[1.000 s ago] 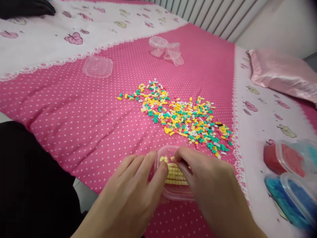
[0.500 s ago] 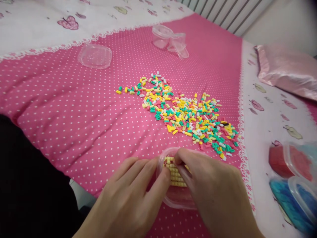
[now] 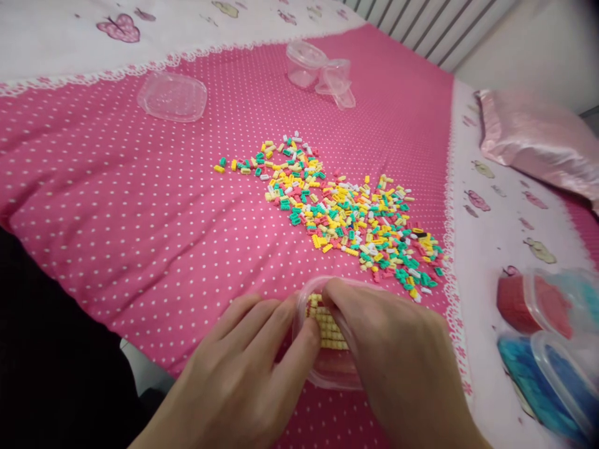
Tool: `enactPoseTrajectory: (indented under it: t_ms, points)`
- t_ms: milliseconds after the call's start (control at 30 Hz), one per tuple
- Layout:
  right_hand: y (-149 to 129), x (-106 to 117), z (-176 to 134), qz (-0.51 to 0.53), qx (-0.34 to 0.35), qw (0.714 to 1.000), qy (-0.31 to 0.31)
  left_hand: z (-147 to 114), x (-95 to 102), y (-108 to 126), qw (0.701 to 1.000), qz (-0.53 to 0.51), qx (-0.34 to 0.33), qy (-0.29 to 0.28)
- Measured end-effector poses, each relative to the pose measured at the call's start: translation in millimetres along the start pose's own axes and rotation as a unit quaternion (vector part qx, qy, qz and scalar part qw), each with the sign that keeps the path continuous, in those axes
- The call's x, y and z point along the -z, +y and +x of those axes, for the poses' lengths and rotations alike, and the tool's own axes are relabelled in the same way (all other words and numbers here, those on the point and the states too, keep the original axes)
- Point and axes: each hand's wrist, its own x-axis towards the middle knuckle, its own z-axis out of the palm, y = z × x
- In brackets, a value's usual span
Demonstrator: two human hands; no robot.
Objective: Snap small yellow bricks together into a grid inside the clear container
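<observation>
A clear plastic container (image 3: 337, 374) sits low in the middle on the pink dotted cloth. Rows of pale yellow toy bricks (image 3: 331, 333) are packed inside it, with red showing between some at the upper left. My left hand (image 3: 253, 362) grips the container's left wall, its thumb over the rim against the rows. Over the right side of the container, my right hand (image 3: 393, 349) is closed in a pinch, fingertips down at the top rows. Whatever those fingertips hold is hidden by the hand.
Loose small bricks (image 3: 346, 212) in several colours lie spread beyond the container. A clear lid (image 3: 173, 98) lies at the upper left, and clear tubs (image 3: 305, 65) at the back. Tubs of red pieces (image 3: 515, 304) and blue pieces (image 3: 524, 371) stand right, below a pink pillow (image 3: 528, 140).
The view has shifted slightly. My right hand's fingertips have moved a little left over the brick rows. My left hand keeps its hold on the container.
</observation>
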Motion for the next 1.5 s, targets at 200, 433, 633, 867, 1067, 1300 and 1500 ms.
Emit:
enactPoseTrajectory:
  t_ms: [200,433,633,867,1067,1300,1500]
  points:
    - [2.7,4.2,4.9,-0.009,0.015,1.000,0.003,3.7,-1.3,0.6,1.000,0.007,0.005,-0.006]
    - [4.0,0.9,4.8,-0.003,0.026,1.000,0.010,3.7,-1.0,-0.8,1.000,0.009,0.000,-0.008]
    - [4.0,-3.7,6.0,0.019,0.033,0.999,0.005,3.0,-1.3,-2.3,0.999,0.022,-0.011,-0.020]
    - [6.5,4.9,8.3,-0.002,0.055,0.998,-0.019,0.3,-1.3,-0.8,0.999,0.042,-0.008,-0.004]
    - [7.1,10.0,6.7,0.003,0.064,0.998,-0.030,-1.4,-2.1,2.4,0.999,0.041,-0.010,0.016]
    - [8.0,13.3,5.9,0.000,0.062,0.997,-0.050,3.1,-0.2,3.5,0.998,0.059,-0.005,0.012]
    - [9.4,13.5,4.8,-0.009,0.057,0.995,-0.082,-4.9,-6.7,6.6,0.997,0.073,0.002,0.032]
